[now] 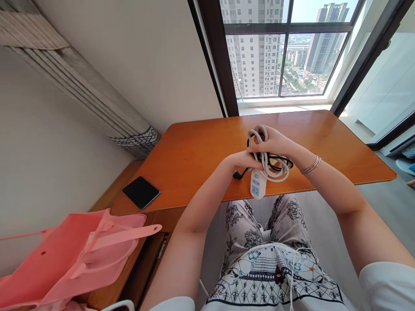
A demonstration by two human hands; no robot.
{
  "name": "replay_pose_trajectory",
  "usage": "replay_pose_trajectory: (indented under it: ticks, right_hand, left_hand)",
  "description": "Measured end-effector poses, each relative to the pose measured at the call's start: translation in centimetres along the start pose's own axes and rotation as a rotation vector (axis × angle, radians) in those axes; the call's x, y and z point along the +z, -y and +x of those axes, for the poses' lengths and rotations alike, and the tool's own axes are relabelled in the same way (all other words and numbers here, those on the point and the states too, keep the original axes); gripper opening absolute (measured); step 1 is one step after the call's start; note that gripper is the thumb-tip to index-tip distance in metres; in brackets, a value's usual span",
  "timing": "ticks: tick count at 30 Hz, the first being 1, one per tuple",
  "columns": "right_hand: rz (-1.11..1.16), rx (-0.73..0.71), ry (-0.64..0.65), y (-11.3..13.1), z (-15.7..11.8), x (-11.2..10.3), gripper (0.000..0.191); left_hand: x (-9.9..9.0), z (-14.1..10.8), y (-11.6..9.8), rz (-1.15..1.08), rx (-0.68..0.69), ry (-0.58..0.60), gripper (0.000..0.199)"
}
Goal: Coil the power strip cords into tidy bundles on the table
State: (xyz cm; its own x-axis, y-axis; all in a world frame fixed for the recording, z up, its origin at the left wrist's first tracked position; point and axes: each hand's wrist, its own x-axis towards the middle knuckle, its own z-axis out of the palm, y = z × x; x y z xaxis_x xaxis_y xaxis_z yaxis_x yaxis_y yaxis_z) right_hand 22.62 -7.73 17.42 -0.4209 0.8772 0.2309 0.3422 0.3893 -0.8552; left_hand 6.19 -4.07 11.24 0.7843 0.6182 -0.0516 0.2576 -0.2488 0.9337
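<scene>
Over the wooden table, near its front edge, both hands are closed round a bundle of looped white cable [279, 175] and black cable [288, 161]. My right hand [272, 141] grips the top loops from the right. Lower and to the left, my left hand [247, 160] has its fingers on the middle of the bundle. A white power strip end [258, 185] with blue-marked sockets hangs below, at the table's edge. A black plug [238, 175] sticks out just beneath my left hand. Some fingertips are hidden behind the cables.
The wooden table [194, 147] stretches to both sides in front of a window [285, 56]. A black tablet or phone [141, 192] lies at its left end. Below that, a pink open bag [78, 255] sits at the lower left. A gathered curtain [97, 103] hangs on the left.
</scene>
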Motion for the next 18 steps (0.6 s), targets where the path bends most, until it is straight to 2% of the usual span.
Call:
replay_pose_trajectory:
  ticks: [4,6,8,11,16,18]
  right_hand:
    - [-0.081,0.020,-0.265,-1.7,0.4,0.5,0.024]
    - [-0.136,0.021,-0.359,-2.4,0.6,0.7,0.016]
    - [-0.150,0.035,-0.389,-2.8,0.8,0.7,0.015]
    - [-0.039,0.050,-0.298,-3.2,0.3,0.2,0.026]
    - [0.148,0.116,-0.065,-4.1,-2.5,-1.7,0.067]
    - [0.204,0.157,0.012,-4.6,-3.8,-2.2,0.063]
  left_hand:
    - [0.4,-0.1,0.4,-0.269,-0.010,0.021,0.054]
    - [1.2,0.1,0.0,-0.260,0.001,-0.065,0.058]
    - [2.1,0.3,-0.4,-0.197,0.032,-0.172,0.054]
    - [3.0,0.5,-0.9,-0.137,0.050,-0.293,0.041]
    - [3.0,0.1,-0.8,-0.135,0.088,-0.440,0.029]
    - [2.6,-0.1,-0.7,-0.126,0.052,-0.478,0.024]
